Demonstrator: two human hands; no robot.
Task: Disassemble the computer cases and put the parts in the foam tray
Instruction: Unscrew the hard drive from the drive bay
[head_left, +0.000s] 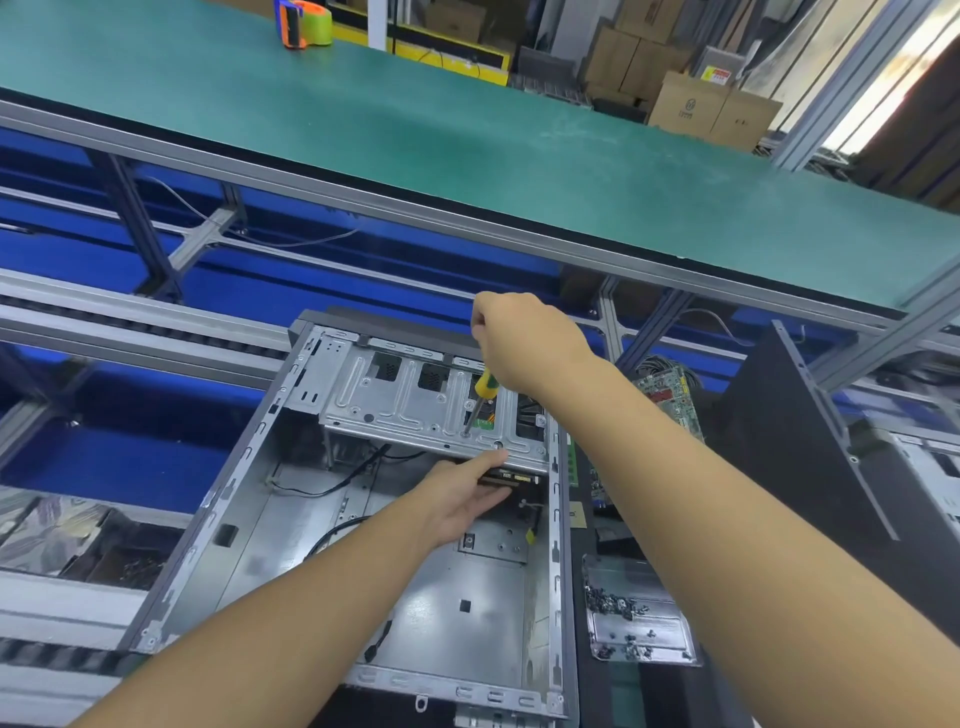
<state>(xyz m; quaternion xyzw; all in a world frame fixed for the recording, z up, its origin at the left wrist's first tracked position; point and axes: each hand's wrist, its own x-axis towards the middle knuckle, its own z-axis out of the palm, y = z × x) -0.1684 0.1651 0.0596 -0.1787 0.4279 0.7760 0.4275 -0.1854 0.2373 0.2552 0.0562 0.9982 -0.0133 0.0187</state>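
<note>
The computer case (447, 613) lies open in the lower middle of the picture; it is made of thin metal, big and stiff, and its edges look sharp, so it is best held by the folded rims. The drive cage (395, 400) sits at the top end of the case. The right hand (519, 338) has its fingers curled tight round the screwdriver (480, 397), which has a yellow and green handle; its tip is on a screw in the cage. The left hand (462, 499) reaches under the cage; its fingers look mostly straight and press up on the drive (511, 477) from below. I think the drive is small but heavy and could break if it drops; hold it by its flat sides, not by the plugs.

Counting: one open case in the middle; a second case (924, 467) at the right edge; one screwdriver; one drive that I can see; one circuit board (667, 387) at middle right, thin and easy to hurt, so hold its edges; one small screw tray (623, 577) at lower right, with too many tiny screws to count. I cannot pick out the foam tray for sure.
</note>
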